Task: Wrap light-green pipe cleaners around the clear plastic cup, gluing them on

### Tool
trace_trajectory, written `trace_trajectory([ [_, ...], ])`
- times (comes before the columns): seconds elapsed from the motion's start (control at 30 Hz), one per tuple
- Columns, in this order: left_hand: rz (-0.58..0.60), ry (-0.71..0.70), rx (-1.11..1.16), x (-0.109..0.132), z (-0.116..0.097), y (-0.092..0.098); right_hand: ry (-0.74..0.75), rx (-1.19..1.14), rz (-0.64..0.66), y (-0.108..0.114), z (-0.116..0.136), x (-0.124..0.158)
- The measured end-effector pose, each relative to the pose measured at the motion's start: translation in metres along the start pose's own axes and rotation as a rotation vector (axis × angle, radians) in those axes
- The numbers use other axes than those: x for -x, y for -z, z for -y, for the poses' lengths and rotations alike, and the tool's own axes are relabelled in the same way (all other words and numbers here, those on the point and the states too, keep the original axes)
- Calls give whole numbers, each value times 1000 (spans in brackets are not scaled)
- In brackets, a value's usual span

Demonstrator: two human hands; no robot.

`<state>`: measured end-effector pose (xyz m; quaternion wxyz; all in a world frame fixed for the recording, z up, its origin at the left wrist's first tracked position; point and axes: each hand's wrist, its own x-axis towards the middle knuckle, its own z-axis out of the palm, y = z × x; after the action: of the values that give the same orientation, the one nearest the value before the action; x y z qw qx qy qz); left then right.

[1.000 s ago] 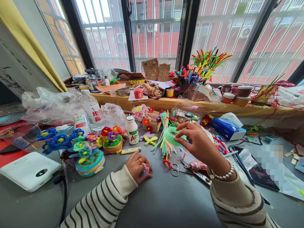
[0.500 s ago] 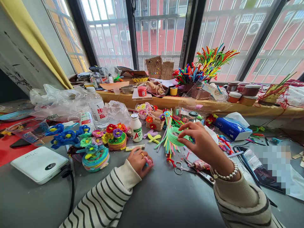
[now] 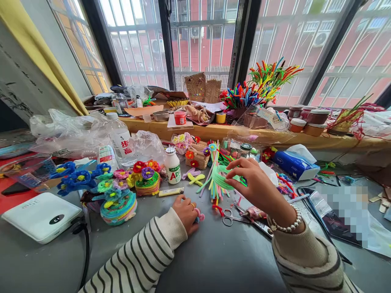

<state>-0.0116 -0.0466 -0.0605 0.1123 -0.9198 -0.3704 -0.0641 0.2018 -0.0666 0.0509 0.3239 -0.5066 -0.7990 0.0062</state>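
My left hand [image 3: 185, 215] rests on the grey table with its fingers closed round a small curled pink pipe cleaner [image 3: 200, 215]; part of it hides behind the fingers. My right hand [image 3: 252, 179] hovers over the bundle of pastel pipe cleaners [image 3: 216, 193], beside a pale green pipe-cleaner coil [image 3: 220, 179]. Its thumb and forefinger are bent with a gap between them, and nothing plainly shows in its grasp. Below it lie small scissors [image 3: 228, 217] and a larger pair of scissors [image 3: 262, 228]. A yellow lighter [image 3: 171, 191] is just beyond my left hand.
A white bottle [image 3: 172, 166] stands behind the lighter. Pipe-cleaner flowers on a round base [image 3: 118, 209], a power bank [image 3: 41, 217] and a water bottle [image 3: 119, 142] are on the left. A tissue box [image 3: 295, 162] and a tablet-like device [image 3: 336, 219] are on the right.
The view has shifted slightly. My left hand has slid a little to the right and turned with the pink pipe cleaner. My right hand stays nearly in place by the green coil.
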Motion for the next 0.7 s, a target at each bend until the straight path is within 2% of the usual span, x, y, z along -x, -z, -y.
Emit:
trace_trajectory([
  [0.3, -17, 74, 65, 2, 2, -2, 35, -19, 14, -4, -2, -1],
  [0.53, -70, 144, 230, 0, 0, -11, 37, -19, -5, -6, -2, -2],
  [0.63, -99, 146, 260, 0, 2, -9, 32, -18, 0, -8, -4, -2],
  [0.7, -180, 172, 356, 2, 4, -2, 24, -31, 12, -9, -5, -2],
])
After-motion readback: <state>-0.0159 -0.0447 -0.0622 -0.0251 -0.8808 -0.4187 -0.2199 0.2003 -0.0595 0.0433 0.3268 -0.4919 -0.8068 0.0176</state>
